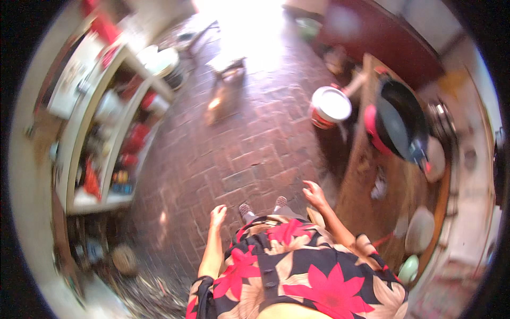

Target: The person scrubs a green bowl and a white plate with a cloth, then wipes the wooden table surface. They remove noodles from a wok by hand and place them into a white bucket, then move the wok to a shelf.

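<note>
My left hand (218,215) hangs over the brick floor (255,159), its fingers loosely curled, and no held thing shows in it. My right hand (314,194) is held out near the side of the wooden table (354,175), with the fingers partly apart and nothing seen in it. On that table lies a large black wok-like pan (402,119) with pink-red handles. Beyond my right hand, beside the table, is a bucket with a white lid (331,104) and a red side. My feet in patterned shoes (247,210) stand between the hands.
An open shelf unit (99,139) with red and white items stands at the left. A small wooden stool or chair (227,79) is ahead, near the bright doorway. A pile of sticks (151,295) lies at the lower left. A pale green bowl (409,269) is at the lower right.
</note>
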Available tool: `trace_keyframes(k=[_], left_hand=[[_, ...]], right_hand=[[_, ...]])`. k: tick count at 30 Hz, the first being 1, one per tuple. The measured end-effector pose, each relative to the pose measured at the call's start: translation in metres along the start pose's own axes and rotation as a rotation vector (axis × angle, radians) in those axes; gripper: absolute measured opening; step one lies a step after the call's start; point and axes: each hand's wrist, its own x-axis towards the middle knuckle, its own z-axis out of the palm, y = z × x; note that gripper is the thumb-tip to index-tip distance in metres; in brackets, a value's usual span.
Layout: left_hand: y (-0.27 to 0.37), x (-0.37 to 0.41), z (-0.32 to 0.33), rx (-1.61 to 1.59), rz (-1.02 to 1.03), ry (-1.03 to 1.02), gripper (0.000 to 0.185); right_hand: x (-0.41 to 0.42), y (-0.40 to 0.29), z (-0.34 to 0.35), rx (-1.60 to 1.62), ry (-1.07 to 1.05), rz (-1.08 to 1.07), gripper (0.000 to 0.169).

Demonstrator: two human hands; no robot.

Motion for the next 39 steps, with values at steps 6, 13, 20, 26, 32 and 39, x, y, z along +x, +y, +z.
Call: trace_keyframes(k=[6,13,20,26,32,39], left_hand=[[0.041,0.008,0.031,0.120,-0.063,-0.111,0.026],[0.130,0.005,0.095,0.027,0.076,-0.285,0.030],[0.243,-0.040,0.196,-0.153,0.201,-0.609,0.033],[0.332,-0.041,0.251,-0.141,0.365,-0.820,0.033],[0.424,-0.030,0.310,-0.117,0.574,-1.004,0.032],[0.473,-0.023,0.358,-0.145,0.539,-1.249,0.028]], right_hand=[[-0.007,0.044,-0.029,0.132,0.225,0.043,0.038],[-0.021,0.055,-0.091,0.525,0.444,0.210,0.032],[-0.013,0.029,-0.166,0.764,0.668,0.003,0.030],[0.005,-0.003,-0.222,0.786,0.827,-0.176,0.029],[0.037,-0.048,-0.256,0.767,0.895,-0.235,0.028],[0.063,-0.076,-0.268,0.524,0.925,-0.222,0.027]])
